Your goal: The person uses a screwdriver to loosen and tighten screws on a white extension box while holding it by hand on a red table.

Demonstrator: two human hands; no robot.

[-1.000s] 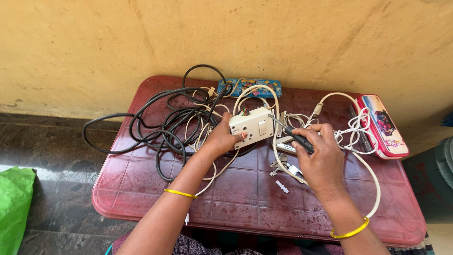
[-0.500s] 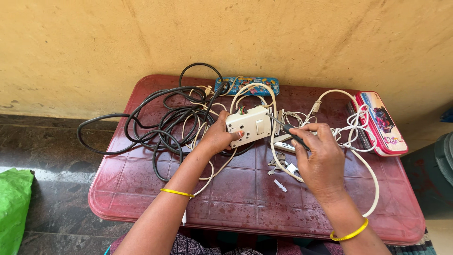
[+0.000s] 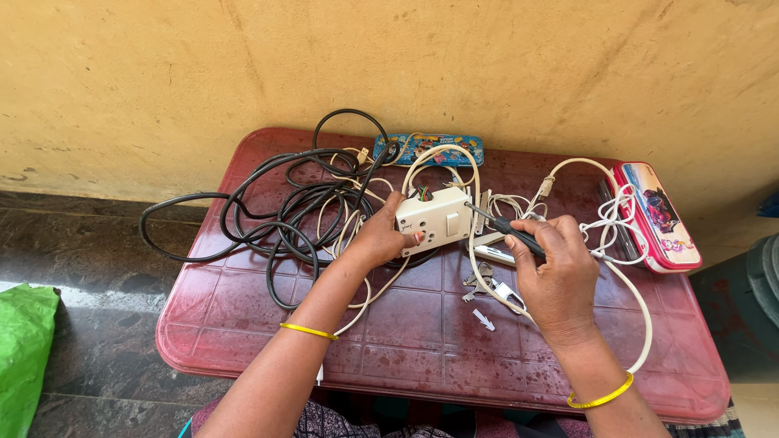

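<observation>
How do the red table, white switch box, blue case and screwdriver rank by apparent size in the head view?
1. Red table
2. White switch box and blue case: too alike to rank
3. Screwdriver, partly hidden by the right hand

My table (image 3: 422,341) is dark red with a faint grid. The switch box (image 3: 434,219) is cream-white; black cable (image 3: 268,211) coils at nine o'clock, white cord (image 3: 633,316) at three. Blue patterned tin (image 3: 434,148) at twelve; pink-edged case (image 3: 657,215). Yellow bangles (image 3: 308,331).

We see bare bench (image 3: 422,341) along the near edge. Black cable coils (image 3: 276,211) crowd the far left; white cords (image 3: 617,219) and a pencil case (image 3: 657,215) block the right.
</observation>
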